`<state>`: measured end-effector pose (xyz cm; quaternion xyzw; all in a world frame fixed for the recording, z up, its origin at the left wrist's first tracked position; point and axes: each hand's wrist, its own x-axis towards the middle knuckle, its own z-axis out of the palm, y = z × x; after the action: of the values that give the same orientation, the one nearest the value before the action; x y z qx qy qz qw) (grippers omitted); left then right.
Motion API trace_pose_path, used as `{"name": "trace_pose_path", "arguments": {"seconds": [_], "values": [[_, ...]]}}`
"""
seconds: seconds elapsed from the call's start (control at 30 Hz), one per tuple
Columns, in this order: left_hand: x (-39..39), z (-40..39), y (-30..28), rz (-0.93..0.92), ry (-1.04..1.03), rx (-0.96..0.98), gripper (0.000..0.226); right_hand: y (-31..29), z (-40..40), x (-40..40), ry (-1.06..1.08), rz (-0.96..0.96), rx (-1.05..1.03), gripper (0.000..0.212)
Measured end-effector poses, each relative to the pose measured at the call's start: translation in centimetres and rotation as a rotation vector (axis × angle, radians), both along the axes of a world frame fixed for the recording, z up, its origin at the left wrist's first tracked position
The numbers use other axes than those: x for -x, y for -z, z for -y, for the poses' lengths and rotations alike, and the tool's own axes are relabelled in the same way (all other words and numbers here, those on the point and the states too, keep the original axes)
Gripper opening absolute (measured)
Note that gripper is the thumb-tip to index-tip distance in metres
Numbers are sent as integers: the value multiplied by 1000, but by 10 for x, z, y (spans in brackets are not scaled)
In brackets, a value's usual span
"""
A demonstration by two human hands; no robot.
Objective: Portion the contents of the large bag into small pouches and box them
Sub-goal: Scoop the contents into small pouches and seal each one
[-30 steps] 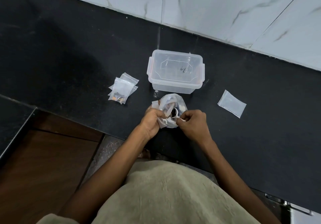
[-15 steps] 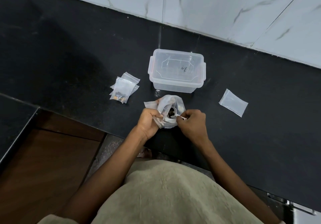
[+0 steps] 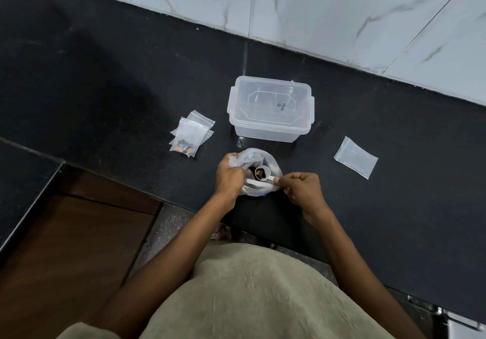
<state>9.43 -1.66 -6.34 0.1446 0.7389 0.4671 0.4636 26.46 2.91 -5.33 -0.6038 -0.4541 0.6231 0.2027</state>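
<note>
The large clear bag (image 3: 256, 155) sits on the black counter (image 3: 105, 88) near its front edge, mouth open, with dark bits inside. My left hand (image 3: 230, 176) grips the bag's left rim together with a small clear pouch (image 3: 259, 184). My right hand (image 3: 302, 190) pinches the handle of a small white scoop (image 3: 263, 174), whose bowl holds brown pieces above the bag's mouth. A clear plastic box (image 3: 271, 108) with its lid on stands just behind the bag. Left of it lies a stack of small pouches (image 3: 190, 133), the top one holding brown pieces. One empty pouch (image 3: 355, 157) lies to the right.
A white marble-look tiled wall (image 3: 315, 9) runs behind the counter. The counter's front edge drops to a brown wooden panel (image 3: 65, 246) at lower left. My beige-clad torso (image 3: 236, 299) fills the bottom of the view.
The scoop has come up out of the bag with brown pieces in it, and my right hand has drawn slightly to the right. My left hand keeps its hold on the bag.
</note>
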Motion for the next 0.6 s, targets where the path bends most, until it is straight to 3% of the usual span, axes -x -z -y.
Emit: {"name": "trace_pose_path", "arguments": {"seconds": [0.2,0.4,0.47,0.6], "values": [[3,-1,5,-1,3,-5,18,0,-5,-11,-122,25,-122,15],[0,0,-5,-77,142,29,28,-11,-6,-12,-68,-95,-67,16],[-3,3,-5,-167,185,15,36,-18,-5,-10,-57,-119,-78,13],[-3,11,-1,-558,192,-101,46,-42,-2,-5,-56,-184,-162,12]]}}
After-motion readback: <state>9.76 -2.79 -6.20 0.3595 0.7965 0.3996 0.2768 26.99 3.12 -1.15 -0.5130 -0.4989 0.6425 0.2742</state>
